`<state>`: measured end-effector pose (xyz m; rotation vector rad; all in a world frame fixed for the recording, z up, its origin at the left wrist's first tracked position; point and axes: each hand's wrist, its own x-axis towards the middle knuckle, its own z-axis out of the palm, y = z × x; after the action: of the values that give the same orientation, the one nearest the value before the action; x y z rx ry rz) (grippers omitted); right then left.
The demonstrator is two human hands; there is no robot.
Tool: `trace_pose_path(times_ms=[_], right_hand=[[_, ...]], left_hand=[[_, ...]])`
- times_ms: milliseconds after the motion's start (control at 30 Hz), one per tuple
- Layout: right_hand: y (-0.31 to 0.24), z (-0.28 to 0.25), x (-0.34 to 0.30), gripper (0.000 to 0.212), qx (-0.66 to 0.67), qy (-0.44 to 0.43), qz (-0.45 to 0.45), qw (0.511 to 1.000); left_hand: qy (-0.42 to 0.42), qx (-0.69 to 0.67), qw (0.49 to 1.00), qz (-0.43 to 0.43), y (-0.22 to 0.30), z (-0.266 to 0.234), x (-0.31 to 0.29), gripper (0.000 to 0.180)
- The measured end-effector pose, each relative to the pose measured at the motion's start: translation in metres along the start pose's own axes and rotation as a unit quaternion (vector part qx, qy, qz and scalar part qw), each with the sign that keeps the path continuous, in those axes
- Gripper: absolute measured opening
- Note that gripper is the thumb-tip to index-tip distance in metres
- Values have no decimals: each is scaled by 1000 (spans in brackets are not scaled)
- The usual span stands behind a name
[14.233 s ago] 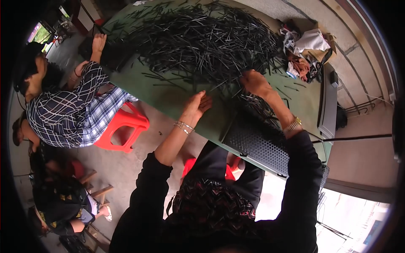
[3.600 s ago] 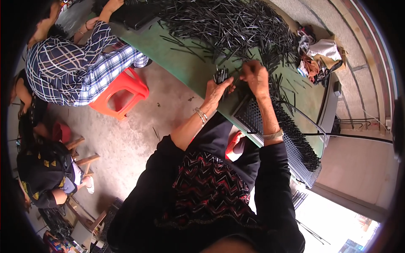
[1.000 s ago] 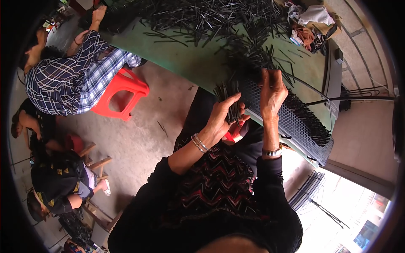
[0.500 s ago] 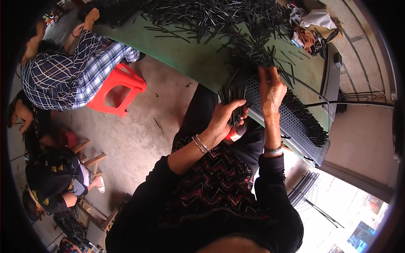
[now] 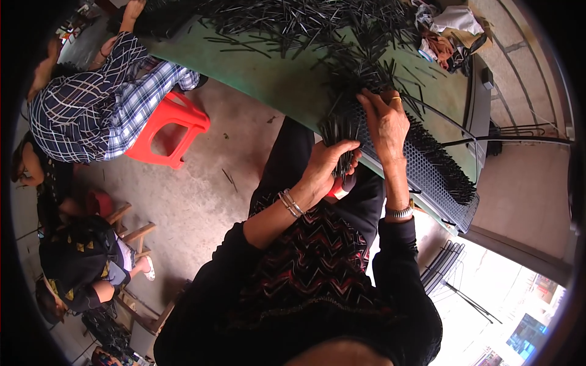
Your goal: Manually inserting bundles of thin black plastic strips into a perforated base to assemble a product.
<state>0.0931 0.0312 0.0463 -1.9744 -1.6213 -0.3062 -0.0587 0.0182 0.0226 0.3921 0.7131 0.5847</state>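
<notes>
A bundle of thin black sticks [image 5: 337, 135] stands upright in my left hand [image 5: 322, 166], its thumb laid across the front and the fingers wrapped round. Just to the right, my right hand [image 5: 388, 127] is at the far part of a grey perforated panel [image 5: 422, 175], fingers bent down and pressed together. Whatever lies between those fingertips is too small or hidden to name. Along the panel's right side, a dense band of short black sticks [image 5: 448, 174] stands up from the holes. The panel rests at the table's right front edge.
Loose black sticks [image 5: 317, 24] lie heaped across the green table [image 5: 256, 73]. Crumpled bags [image 5: 455, 27] sit at its far right. A black cable [image 5: 506, 140] crosses on the right. A red stool [image 5: 162, 134] and a person in plaid [image 5: 85, 110] are at left; others sit nearer.
My right hand, blurred before, has turned and its fingers have shifted slightly left at the panel. My left hand keeps its hold on the bundle almost in place.
</notes>
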Motion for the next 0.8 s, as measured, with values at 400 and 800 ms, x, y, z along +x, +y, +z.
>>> trace_pose_path(times_ms=[400,800], right_hand=[[0,-44,-25,19,402,-248,245,847],[3,-43,-22,18,455,-291,279,794]], left_hand=[[-19,-22,999,-18,2,7,-6,20],[-27,39,998,-28,4,-5,-2,19]])
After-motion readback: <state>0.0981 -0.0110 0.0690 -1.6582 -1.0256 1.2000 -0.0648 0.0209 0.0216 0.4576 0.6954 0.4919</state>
